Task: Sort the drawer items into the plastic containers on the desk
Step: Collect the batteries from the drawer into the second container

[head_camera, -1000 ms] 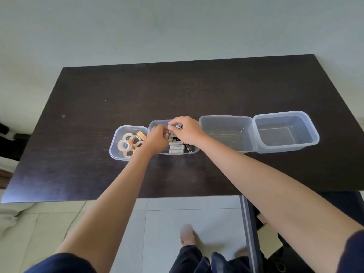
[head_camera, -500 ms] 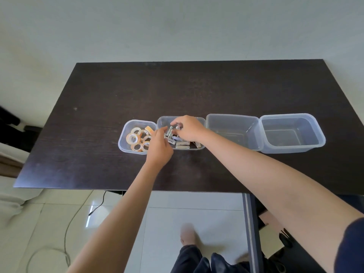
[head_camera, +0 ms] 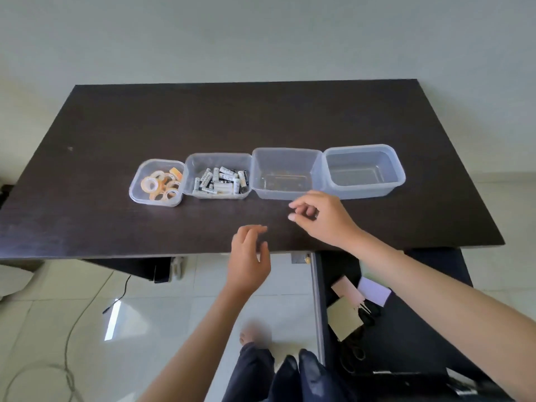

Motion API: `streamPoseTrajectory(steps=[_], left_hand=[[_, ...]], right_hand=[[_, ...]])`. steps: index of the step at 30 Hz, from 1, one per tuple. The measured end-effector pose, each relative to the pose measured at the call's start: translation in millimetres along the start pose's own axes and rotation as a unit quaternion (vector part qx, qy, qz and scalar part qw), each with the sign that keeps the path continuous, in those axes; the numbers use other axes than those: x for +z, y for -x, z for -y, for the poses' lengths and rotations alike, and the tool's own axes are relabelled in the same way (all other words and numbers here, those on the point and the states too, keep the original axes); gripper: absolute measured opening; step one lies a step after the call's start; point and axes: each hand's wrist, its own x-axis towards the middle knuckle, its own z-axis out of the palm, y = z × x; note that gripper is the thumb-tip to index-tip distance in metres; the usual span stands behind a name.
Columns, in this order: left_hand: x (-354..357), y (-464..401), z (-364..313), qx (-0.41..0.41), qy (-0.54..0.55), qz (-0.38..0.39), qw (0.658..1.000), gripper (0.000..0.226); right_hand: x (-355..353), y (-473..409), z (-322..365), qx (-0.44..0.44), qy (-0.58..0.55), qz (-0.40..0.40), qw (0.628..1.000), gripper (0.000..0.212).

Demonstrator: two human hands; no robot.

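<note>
Four clear plastic containers stand in a row on the dark desk [head_camera: 261, 120]. The leftmost container [head_camera: 136, 195] holds several tape rolls [head_camera: 161, 185]. Beside it, the second container [head_camera: 190, 163] holds several batteries [head_camera: 222, 181]. The third container [head_camera: 285, 159] and the fourth container [head_camera: 397, 169] look empty. My left hand [head_camera: 249, 259] hovers over the desk's front edge, fingers loosely curled, holding nothing. My right hand [head_camera: 322, 216] hangs just in front of the third container, fingers relaxed and empty. An open drawer [head_camera: 406, 329] at the lower right shows paper pads [head_camera: 345, 317] and dark items.
A cable [head_camera: 72, 329] trails over the tiled floor at the lower left. My legs and a foot [head_camera: 249, 338] are below the desk edge. A wall rises behind the desk.
Both hands have drawn back from the battery container toward the desk's front edge, and they now hold nothing. The camera has tilted so the open drawer shows.
</note>
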Motion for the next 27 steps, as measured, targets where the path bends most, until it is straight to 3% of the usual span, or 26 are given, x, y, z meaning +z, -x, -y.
streamPoseTrajectory(steps=[3, 7, 10, 14, 20, 27], left_hand=[[39.9, 46.6, -24.4, -0.029, -0.016, 0.041, 0.999, 0.038], [93.3, 117.4, -50.3, -0.072, -0.017, 0.124, 0.989, 0.051], [124.3, 164.5, -69.9, -0.116, -0.027, 0.19, 0.974, 0.066], [154.8, 213.1, -86.0, -0.151, -0.095, 0.221, 0.959, 0.082], [173.8, 236.6, -91.9, -0.215, -0.12, 0.224, 0.943, 0.096], [181.1, 237.6, -89.9, -0.226, -0.122, 0.245, 0.935, 0.107]], right_hand=[[-18.2, 65.1, -35.3, 0.022, -0.003, 0.042, 0.999, 0.022], [-27.8, 156.4, -97.3, 0.117, -0.01, 0.135, 0.984, 0.019], [-31.3, 214.4, -148.2, 0.205, 0.009, 0.201, 0.958, 0.018], [-29.4, 268.1, -198.3, 0.288, 0.027, 0.281, 0.915, 0.023], [-7.9, 286.5, -216.2, 0.245, 0.081, 0.441, 0.86, 0.042], [12.8, 296.1, -222.9, 0.267, 0.085, 0.452, 0.847, 0.042]])
